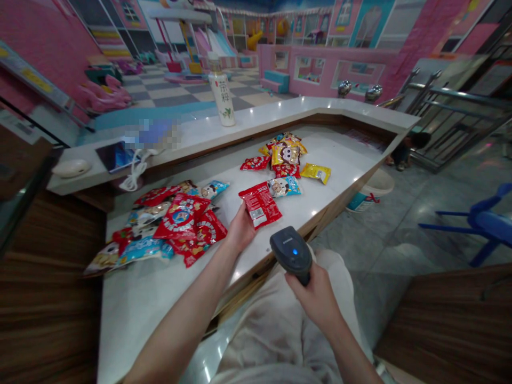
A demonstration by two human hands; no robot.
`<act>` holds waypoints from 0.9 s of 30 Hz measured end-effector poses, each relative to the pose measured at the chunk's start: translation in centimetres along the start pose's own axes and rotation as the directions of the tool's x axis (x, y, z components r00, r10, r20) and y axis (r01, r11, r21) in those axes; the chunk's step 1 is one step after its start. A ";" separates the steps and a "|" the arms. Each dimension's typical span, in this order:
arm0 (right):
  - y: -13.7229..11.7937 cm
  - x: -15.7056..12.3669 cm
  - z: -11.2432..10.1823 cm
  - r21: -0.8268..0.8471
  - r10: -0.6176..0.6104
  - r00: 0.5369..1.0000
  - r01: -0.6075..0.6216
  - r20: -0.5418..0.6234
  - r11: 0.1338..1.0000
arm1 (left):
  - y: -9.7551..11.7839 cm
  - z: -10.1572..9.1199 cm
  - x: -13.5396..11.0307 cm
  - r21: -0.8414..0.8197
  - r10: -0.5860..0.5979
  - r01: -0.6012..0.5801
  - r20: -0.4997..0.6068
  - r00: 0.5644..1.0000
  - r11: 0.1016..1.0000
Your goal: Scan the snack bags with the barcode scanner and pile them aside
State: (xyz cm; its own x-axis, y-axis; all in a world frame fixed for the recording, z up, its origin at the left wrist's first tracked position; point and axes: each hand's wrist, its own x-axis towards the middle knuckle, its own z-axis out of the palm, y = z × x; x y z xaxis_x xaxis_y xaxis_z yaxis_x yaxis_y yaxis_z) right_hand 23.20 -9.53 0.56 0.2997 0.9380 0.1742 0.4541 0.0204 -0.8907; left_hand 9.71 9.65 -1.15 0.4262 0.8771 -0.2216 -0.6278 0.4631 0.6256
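My left hand (240, 230) holds a red snack packet (260, 205) by its lower corner, with the packet's back facing up over the white counter (248, 234). In my right hand (316, 300) is a black handheld barcode scanner (291, 253) with a small blue light lit, pointing at the packet from a short distance. To the left of my left hand lies a heap of red, blue and white snack packets (176, 229). A second pile of red and yellow packets (282, 157) lies farther along the counter.
A raised white ledge (240, 125) runs behind the counter, holding a white drink bottle (221, 90), a tablet (116, 156) and a white cable. Beyond it lies a pink play area with slides. On the floor to the right stand a white bucket (372, 191) and a blue chair (480, 224).
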 end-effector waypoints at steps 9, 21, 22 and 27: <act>-0.4 0.0 0.7 0.019 -0.005 0.998 0.004 0.069 1.000 | -0.3 0.0 0.2 0.025 0.005 -0.005 0.000 1.000 1.000; -0.2 0.1 0.7 0.010 -0.003 0.998 0.002 0.064 1.000 | -0.1 0.5 -0.1 0.021 -0.017 0.017 0.000 1.000 1.000; -0.3 0.1 0.7 0.014 -0.004 0.998 0.003 0.064 1.000 | -0.2 0.4 -0.1 0.030 -0.009 0.009 0.002 1.000 1.000; -0.3 0.0 0.6 0.007 0.008 0.999 -0.009 0.048 1.000 | -0.5 0.0 0.6 0.037 0.026 -0.025 -0.039 0.999 0.999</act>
State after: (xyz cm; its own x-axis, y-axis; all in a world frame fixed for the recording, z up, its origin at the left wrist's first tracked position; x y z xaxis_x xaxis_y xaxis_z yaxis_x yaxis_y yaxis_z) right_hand 22.60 -9.36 0.58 0.2628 0.9536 0.1466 0.4457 0.0147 -0.8951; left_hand 10.28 9.94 -1.54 0.3841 0.8932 -0.2339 -0.6137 0.4363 0.6580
